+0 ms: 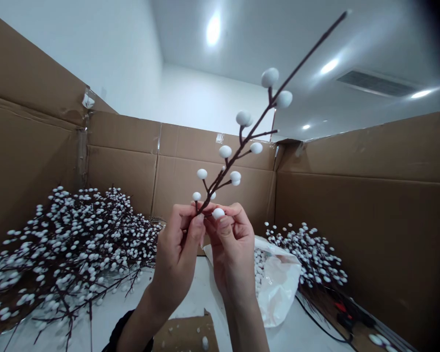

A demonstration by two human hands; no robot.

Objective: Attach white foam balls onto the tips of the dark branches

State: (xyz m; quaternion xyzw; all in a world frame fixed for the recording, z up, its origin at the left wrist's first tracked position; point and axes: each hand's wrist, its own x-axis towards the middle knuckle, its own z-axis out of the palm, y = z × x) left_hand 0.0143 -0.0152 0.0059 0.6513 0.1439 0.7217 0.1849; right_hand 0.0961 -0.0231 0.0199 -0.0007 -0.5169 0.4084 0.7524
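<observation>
A dark twig (258,120) is held up in front of the camera, base down, tip slanted up to the right. White beads sit on its short side stems. The base is pinched by the left hand (179,244), fingers (194,227) closed narrow around it. The right hand (232,249) is set just beside, touching the left; a single white bead (218,213) is gripped between its thumb and forefinger, right at the twig's lowest stem. Whether the bead is already seated on the stem cannot be told.

A big pile of beaded twigs (66,244) is stacked on the left of the white tabletop (190,288). A smaller pile (308,254) is seen at the right, against the cardboard wall (370,220) that encloses the tabletop on three sides. A white bag (278,283) is placed just behind the right hand, with loose beads visible inside. A cardboard scrap (185,335) is laid near the front edge, between the forearms. A black cable (315,318) and a dark tool with red parts (346,315) are seen at lower right.
</observation>
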